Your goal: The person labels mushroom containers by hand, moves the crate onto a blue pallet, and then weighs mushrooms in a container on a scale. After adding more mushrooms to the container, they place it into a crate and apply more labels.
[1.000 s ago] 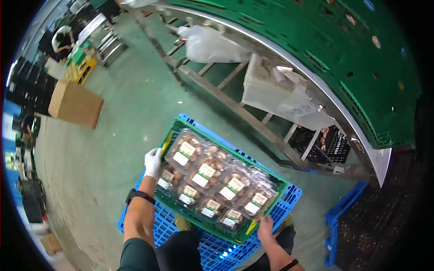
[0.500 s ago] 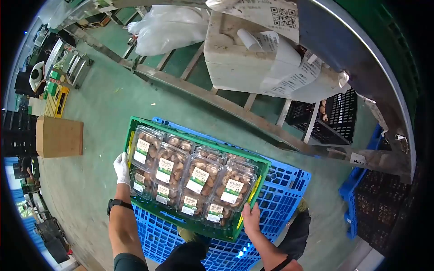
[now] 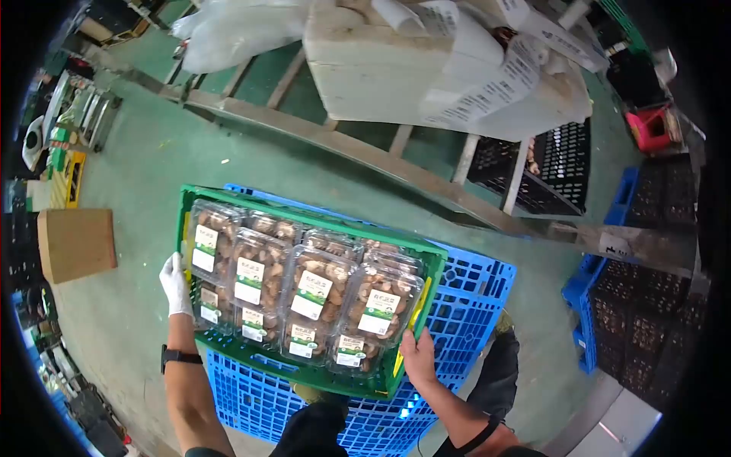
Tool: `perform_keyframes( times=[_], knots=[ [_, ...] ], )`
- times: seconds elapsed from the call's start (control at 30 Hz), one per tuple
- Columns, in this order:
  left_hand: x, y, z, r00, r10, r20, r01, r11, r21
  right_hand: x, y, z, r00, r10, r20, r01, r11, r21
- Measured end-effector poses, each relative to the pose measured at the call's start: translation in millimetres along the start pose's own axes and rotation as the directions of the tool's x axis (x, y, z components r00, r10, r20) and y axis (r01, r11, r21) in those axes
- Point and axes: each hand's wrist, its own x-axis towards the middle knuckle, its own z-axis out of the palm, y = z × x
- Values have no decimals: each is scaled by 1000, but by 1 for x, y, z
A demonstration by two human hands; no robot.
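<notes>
A green plastic crate [image 3: 327,378] is held level by its two short ends, above a blue pallet [image 3: 476,305]. Clear lidded packs of brown mushrooms [image 3: 335,276] fill it in stacked rows, with white-and-green labels facing up. My left hand [image 3: 175,286], in a white glove, is closed on the crate's left end, its thumb upright against the wall. At the right end my bare right hand [image 3: 417,356] grips the rim beside a yellow handle, fingers partly hidden behind the wall.
Ahead, a metal rack [image 3: 327,141] carries a white foam box [image 3: 381,84] and a plastic bag [image 3: 236,38]. A black crate [image 3: 563,171] sits beneath it. Stacked dark crates [image 3: 632,320] stand at right, a cardboard box [image 3: 78,244] at left. My feet are by the pallet.
My view has shifted, so the rack and floor appear further left and more shows at right. Both hands keep their hold on the crate, which appears slightly further left and nearer.
</notes>
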Motion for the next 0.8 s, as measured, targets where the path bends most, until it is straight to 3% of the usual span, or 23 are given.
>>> perform_keyframes(
  times=[0.1, 0.13, 0.4, 0.5, 0.63, 0.7, 0.77, 0.8],
  knots=[
    [5, 3, -8, 999, -36, 30, 35, 998, 50, -1, 1, 2, 1000, 10, -23, -10, 1000, 24],
    [11, -6, -9, 999, -14, 36, 13, 999, 41, -4, -9, 4, 996, -65, -62, 60, 995, -84],
    [6, 11, -6, 997, 6, 72, -11, 997, 70, 3, 26, 8, 988, -114, -108, 97, 983, -155],
    [15, -6, -7, 995, 40, 87, -42, 999, 23, 2, 19, 7, 992, -90, -94, 70, 979, -193],
    [29, -12, -16, 988, 63, 144, -82, 988, 129, 4, 1, 7, 988, -125, -88, 101, 967, -235],
    [58, -47, -27, 980, 14, 200, -47, 986, 159, 3, 2, 6, 987, -132, -92, 104, 959, -262],
    [58, -65, -22, 930, 365, -50, -267, 761, 591, 10, 8, 7, 996, -65, -63, 47, 968, -248],
    [14, -24, -18, 958, 287, 16, -223, 708, 670, 8, 4, 3, 992, -117, -43, 102, 958, -269]
  ],
)
